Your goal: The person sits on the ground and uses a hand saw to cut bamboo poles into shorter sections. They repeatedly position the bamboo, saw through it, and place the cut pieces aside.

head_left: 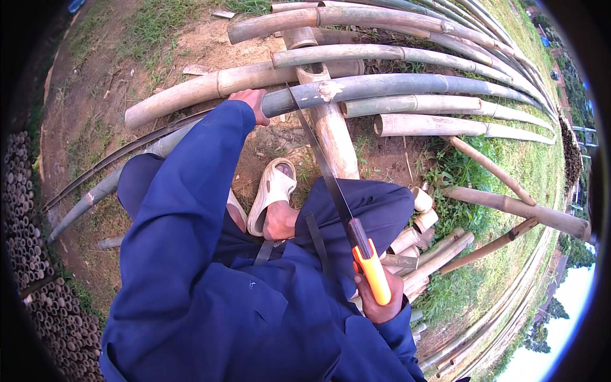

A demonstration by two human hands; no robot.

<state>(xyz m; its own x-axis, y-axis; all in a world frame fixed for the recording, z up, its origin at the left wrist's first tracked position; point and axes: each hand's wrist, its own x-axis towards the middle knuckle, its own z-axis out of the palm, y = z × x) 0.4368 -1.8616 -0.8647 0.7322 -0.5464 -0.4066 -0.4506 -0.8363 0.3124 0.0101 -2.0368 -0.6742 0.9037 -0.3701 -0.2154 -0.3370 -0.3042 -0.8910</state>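
Note:
My right hand (384,302) is closed round the orange and black handle of a handsaw (328,175), low at the right. Its long dark blade slants up and left, the tip end lying across a grey-green bamboo pole (394,84). Whether the teeth have entered the pole cannot be made out. My left hand (252,105) grips this pole just left of the blade, fingers wrapped over it. My left sleeve hides part of what lies beyond. Under the pole, a thick pale bamboo support (334,137) slopes toward me.
More bamboo poles (439,105) fan out to the right. Cut bamboo pieces (407,242) lie beside my right knee. A propped bamboo frame (509,205) stands at the right. Stacked bamboo tubes (28,210) fill the far left. My sandalled foot (277,191) is under the work.

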